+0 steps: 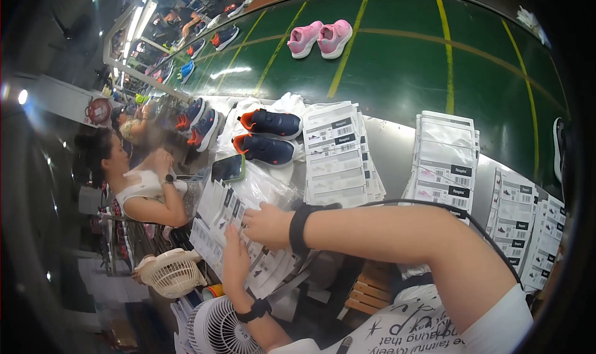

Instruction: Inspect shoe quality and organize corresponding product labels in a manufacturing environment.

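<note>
Both hands are pressing on label sheets on the surface. Right hand is lying flat, fingers apart; left hand grip probably open too

Landmark: shoe pair on the table. Label stack just right of it, phone left-front, conveyor belt behind. Both hands rest on label sheets in front of it; two fans further front-left.

bench | label stacks | navy shoes | phone | plastic bags
</note>
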### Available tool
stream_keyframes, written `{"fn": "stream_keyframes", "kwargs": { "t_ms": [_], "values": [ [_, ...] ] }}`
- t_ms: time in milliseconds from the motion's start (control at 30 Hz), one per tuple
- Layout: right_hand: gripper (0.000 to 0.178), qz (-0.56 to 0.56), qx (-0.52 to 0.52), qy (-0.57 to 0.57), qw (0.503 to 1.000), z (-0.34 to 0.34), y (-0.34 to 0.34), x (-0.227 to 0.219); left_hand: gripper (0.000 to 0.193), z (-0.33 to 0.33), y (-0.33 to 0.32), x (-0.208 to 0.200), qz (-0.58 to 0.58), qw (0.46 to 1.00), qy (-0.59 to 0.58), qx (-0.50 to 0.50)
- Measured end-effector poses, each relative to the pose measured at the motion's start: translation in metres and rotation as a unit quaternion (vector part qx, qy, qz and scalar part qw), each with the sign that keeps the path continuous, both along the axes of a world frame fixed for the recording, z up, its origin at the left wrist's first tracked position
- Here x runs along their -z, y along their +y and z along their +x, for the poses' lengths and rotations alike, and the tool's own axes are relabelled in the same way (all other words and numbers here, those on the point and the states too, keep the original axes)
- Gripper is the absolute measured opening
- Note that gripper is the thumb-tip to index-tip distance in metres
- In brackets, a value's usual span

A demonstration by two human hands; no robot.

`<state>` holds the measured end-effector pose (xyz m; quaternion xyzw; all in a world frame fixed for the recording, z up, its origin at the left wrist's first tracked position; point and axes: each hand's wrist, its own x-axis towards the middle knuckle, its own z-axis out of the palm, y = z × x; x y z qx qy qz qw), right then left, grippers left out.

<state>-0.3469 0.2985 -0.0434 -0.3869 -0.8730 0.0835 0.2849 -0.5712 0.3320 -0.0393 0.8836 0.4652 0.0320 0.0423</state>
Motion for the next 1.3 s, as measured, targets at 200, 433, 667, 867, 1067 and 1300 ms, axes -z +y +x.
{"fn": "stream_keyframes", "kwargs": {
  "t_ms": [200,433,667,867,1067,1300],
  "values": [
    [0.017,-0.083,0.012,0.020,0.996,0.118,-0.065,-0.017,0.040,0.079,-0.038,-0.106,-0.108,0.989,-0.102,-0.014],
    [0.013,-0.206,0.152,-0.028,0.966,0.269,-0.228,-0.036,0.051,0.182,0.047,-0.125,-0.132,0.988,-0.063,0.046],
    [0.007,-0.226,0.418,0.125,0.871,0.333,-0.346,-0.030,0.064,0.155,0.022,-0.109,-0.172,0.960,0.218,0.049],
    [0.010,-0.251,0.467,0.193,0.825,0.327,-0.368,-0.020,0.074,0.242,0.116,-0.106,-0.222,0.975,-0.007,0.009],
    [0.017,-0.164,0.551,0.090,0.813,0.289,-0.433,-0.028,0.082,0.322,0.221,-0.024,-0.136,0.945,0.239,-0.175],
    [0.015,-0.175,0.719,0.139,0.658,0.249,-0.529,-0.030,0.064,0.240,0.317,0.054,-0.253,0.942,-0.131,-0.179]
  ]
}}
